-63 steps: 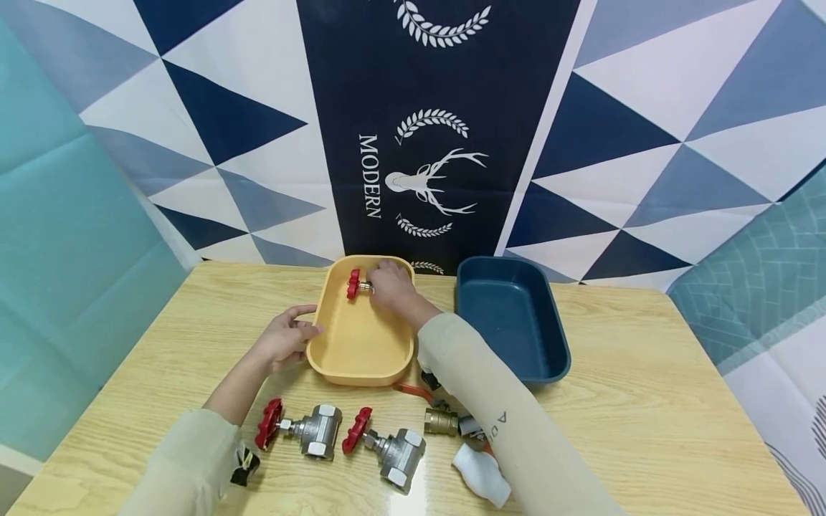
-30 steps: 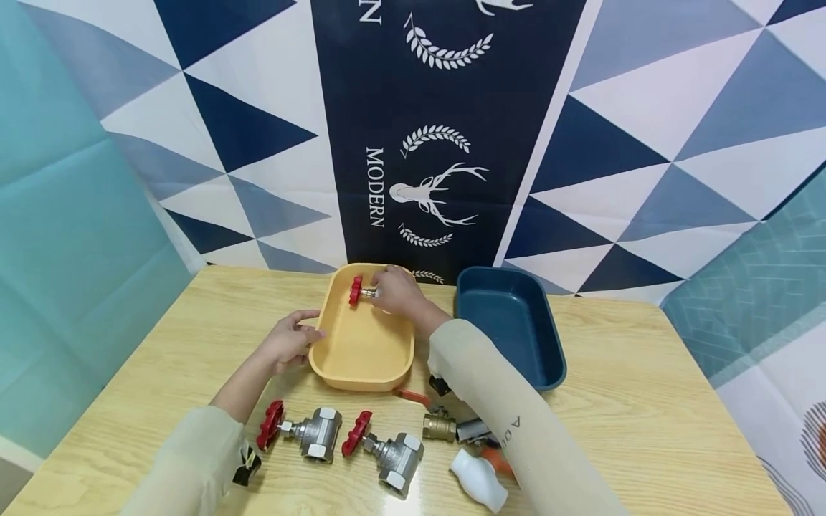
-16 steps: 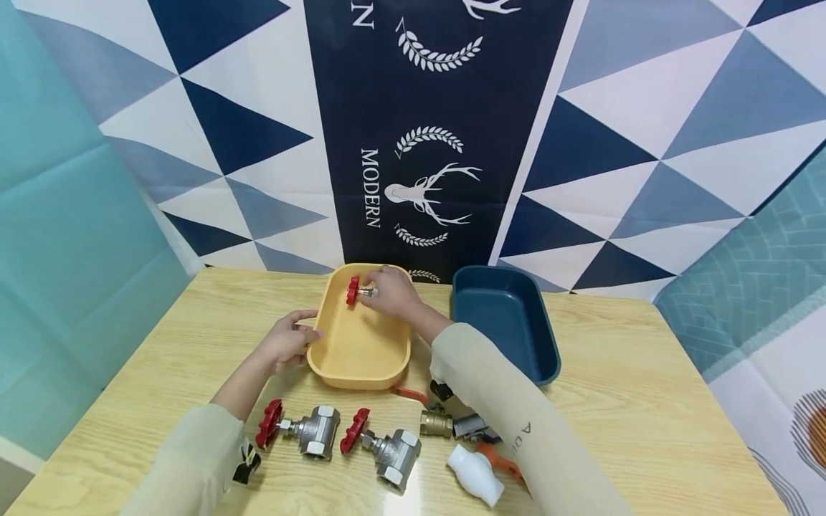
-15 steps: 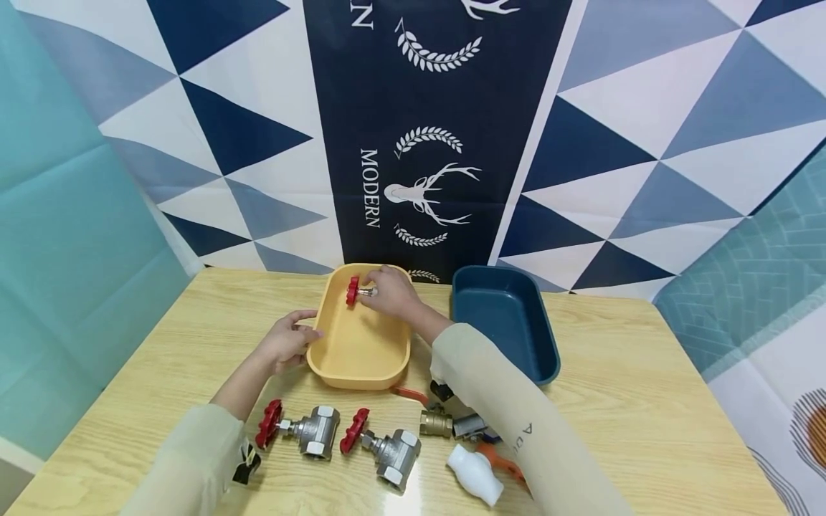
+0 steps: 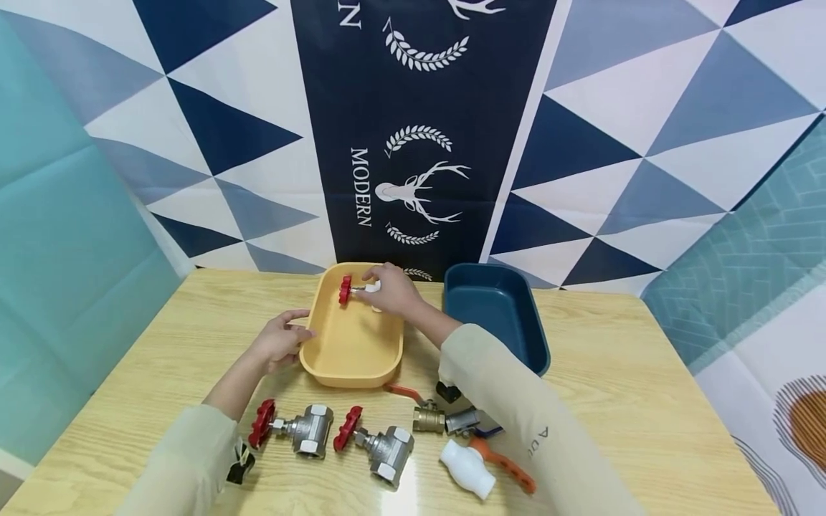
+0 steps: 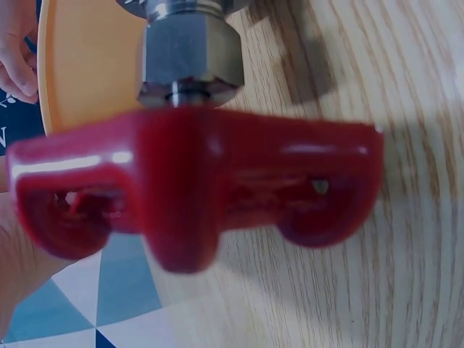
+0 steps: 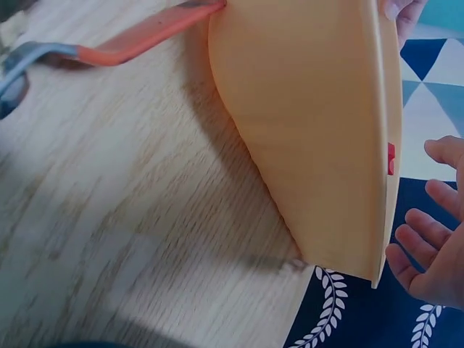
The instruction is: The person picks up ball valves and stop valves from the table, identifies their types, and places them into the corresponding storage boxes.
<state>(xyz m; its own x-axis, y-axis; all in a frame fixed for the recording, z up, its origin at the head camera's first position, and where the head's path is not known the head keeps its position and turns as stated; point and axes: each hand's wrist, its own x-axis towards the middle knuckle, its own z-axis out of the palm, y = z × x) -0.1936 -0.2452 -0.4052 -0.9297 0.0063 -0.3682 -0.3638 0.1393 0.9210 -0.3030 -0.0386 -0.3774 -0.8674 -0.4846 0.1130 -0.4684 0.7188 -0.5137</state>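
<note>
My left hand [image 5: 279,340] grips the left wall of the yellow bin [image 5: 351,381], its thumb over the rim. Inside that bin, at the back, lies a valve with a red handwheel [image 5: 345,290] and a whitish body, partly covered by my right hand [image 5: 395,290]. In the right wrist view the right fingers [image 7: 428,228] are spread loosely beside the bin's rim, holding nothing. Close below the left wrist is another red handwheel [image 6: 181,174], belonging to a steel valve [image 5: 311,431] on the table. A second red-wheeled steel valve [image 5: 389,451] lies beside it.
A dark blue bin [image 5: 497,308] stands right of the yellow one. Under and beside the right forearm lie a brass valve [image 5: 429,419] with a red lever, a grey valve [image 5: 462,421], and a white ball valve [image 5: 467,469] with an orange handle [image 5: 510,469]. Patterned cloth hangs behind the table.
My right hand has let go of the red-wheeled valve in the yellow bin and drawn back slightly, uncovering its whitish body. The left hand stays on the bin's rim. The head view has shifted a little.
</note>
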